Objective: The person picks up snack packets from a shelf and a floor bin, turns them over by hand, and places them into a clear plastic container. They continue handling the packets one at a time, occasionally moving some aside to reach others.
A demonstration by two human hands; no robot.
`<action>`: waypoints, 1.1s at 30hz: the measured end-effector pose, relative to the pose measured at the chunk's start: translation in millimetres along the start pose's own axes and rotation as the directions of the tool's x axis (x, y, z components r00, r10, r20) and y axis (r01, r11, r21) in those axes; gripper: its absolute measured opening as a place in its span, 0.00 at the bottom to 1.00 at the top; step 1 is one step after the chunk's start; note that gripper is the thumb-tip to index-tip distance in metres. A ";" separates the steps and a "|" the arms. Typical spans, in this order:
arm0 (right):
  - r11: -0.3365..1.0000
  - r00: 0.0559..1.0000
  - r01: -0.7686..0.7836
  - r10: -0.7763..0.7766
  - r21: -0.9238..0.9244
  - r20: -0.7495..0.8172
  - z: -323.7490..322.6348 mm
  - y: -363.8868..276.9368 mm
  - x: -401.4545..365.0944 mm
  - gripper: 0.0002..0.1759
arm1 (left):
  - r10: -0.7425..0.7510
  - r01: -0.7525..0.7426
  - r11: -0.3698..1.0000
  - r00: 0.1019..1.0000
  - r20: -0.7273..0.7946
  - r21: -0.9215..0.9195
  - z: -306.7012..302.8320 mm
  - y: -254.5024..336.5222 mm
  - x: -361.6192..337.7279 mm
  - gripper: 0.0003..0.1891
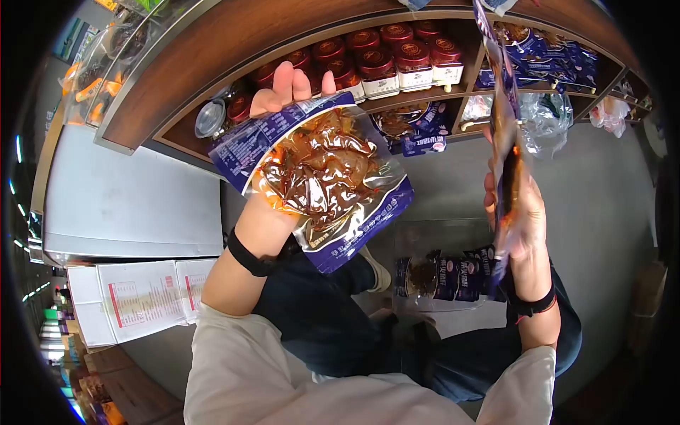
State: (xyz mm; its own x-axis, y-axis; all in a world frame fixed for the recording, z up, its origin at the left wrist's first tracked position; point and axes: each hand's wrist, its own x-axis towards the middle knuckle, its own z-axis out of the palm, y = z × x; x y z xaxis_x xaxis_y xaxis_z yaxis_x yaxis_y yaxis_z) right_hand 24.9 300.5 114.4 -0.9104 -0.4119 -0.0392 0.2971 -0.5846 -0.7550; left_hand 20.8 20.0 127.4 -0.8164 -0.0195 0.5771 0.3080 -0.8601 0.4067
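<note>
A clear-fronted food packet [329,173] with blue bands and glossy brown contents lies tilted across my left hand [283,88]. Its palm and thumb are mostly hidden behind the packet, while several fingertips stick up past the top edge. On the right, my right hand [528,212] grips a second packet [506,156], seen nearly edge-on and slightly blurred. Below and between my hands, a clear plastic bin [453,304] on the floor holds several small blue packets [446,275].
Red-lidded jars [375,64] fill the shelf ahead, with blue packets [425,127] beneath and more [567,64] at upper right. Clear plastic bags [549,117] hang from the shelf. A white cabinet [134,191] and a cardboard box [145,297] stand at left.
</note>
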 end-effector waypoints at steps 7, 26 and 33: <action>0.998 0.996 -0.040 0.044 -0.050 0.073 -21.8 5.8 5.1 0.36 | -0.153 0.092 0.785 0.987 0.049 0.612 12.8 15.2 15.4 0.10; 0.976 0.981 -0.033 0.073 -0.215 0.179 -14.6 18.9 -0.9 0.22 | -0.534 0.461 0.017 0.755 -0.382 0.887 16.9 10.4 7.6 0.11; 0.993 0.995 -0.096 0.094 -0.074 -0.039 -1.3 49.1 3.6 0.25 | -0.734 0.834 0.544 0.526 -0.430 0.092 -5.0 -8.8 5.4 0.29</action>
State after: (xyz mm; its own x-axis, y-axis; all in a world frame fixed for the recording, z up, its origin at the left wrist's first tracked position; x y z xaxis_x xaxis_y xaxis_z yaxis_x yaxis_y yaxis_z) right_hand 35.8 271.2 76.4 -0.8891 -0.4373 -0.1352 0.3613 -0.4892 -0.7938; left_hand 11.3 25.0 123.4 -0.8654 0.4019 -0.2992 -0.4684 -0.4370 0.7679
